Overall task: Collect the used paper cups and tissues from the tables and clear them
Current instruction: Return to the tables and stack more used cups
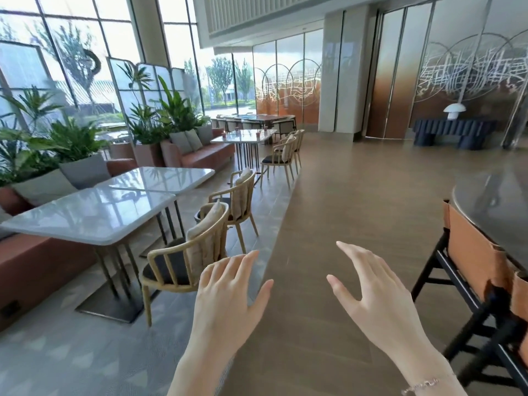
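both hands are raised ahead of the body, holding nothing. left hand (225, 295): fingers straight and slightly spread, palm down. right hand (380, 292): fingers extended and relaxed, thumb apart, a thin bracelet (423, 385) at the wrist. task items: several small reddish cups (224, 134) stand on the far white table (245, 136), well ahead along the left side of the room, beside a sofa (205, 155). whether they are paper is too small to confirm, and no tissue can be made out at this range. a near white table (94, 212) with wooden chairs (183, 261) lies to the left, and a dark round counter (491, 201) to the right. assessment: the step in hand is the approach; collection has not begun. recommendation: walk the wood floor (343, 224) between chairs and counter and stop at the far table's aisle edge. check each cup for leftover liquid before lifting. nest the cups in one hand and keep the other free for tissues. risk: tipping a part-full cup onto the glossy top.
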Demonstrator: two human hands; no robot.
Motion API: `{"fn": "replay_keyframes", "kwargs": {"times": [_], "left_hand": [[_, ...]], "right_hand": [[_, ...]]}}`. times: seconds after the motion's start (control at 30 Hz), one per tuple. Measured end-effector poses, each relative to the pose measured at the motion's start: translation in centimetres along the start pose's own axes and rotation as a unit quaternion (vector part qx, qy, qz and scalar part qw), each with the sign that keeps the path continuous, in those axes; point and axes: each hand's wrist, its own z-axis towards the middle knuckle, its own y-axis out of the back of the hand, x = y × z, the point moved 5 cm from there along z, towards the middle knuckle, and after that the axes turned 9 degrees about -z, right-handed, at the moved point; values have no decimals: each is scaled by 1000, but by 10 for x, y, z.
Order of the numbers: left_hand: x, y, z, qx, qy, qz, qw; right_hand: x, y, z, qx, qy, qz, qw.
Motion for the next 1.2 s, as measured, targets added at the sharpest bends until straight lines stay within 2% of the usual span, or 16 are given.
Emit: {"fn": "replay_keyframes", "kwargs": {"times": [0.4, 0.73, 0.9, 1.2], "left_hand": [[102, -189, 213, -1, -5, -21, 1000], [193, -346, 444, 13, -20, -54, 998], [235, -424, 526, 30, -14, -50, 998], [318, -579, 697, 12, -2, -16, 1000]], "right_hand": [[-78, -141, 238, 2, -10, -18, 1000], [-125, -255, 493, 0, -21, -28, 999], [-152, -317, 597, 11, -10, -21, 1000], [-215, -449, 816, 19, 15, 11, 1000]]}}
